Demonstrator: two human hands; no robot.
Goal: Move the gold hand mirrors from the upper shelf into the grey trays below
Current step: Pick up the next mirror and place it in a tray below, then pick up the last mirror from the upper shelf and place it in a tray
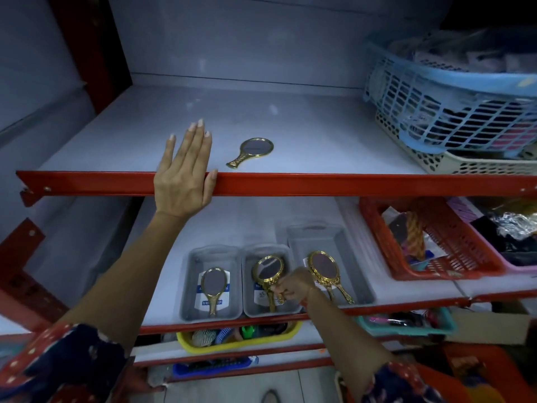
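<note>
One gold hand mirror (253, 151) lies flat on the upper shelf (290, 132), just right of my left hand (184, 175). That hand rests palm down on the shelf's red front edge and holds nothing. On the shelf below stand three grey trays. The left tray (187, 286) holds one mirror (213, 286). My right hand (293, 287) is closed around the handle of a second mirror (268, 267) over the middle tray (247, 289); its head is tilted up. A third mirror (324, 269) lies in the right tray (319, 237), touching my right hand.
A blue basket (436, 106) stacked on a cream one (465, 165) fills the upper shelf's right end. A red basket (447, 242) of goods sits right of the grey trays. Yellow (232, 343) and teal (406, 324) bins sit on the shelves underneath.
</note>
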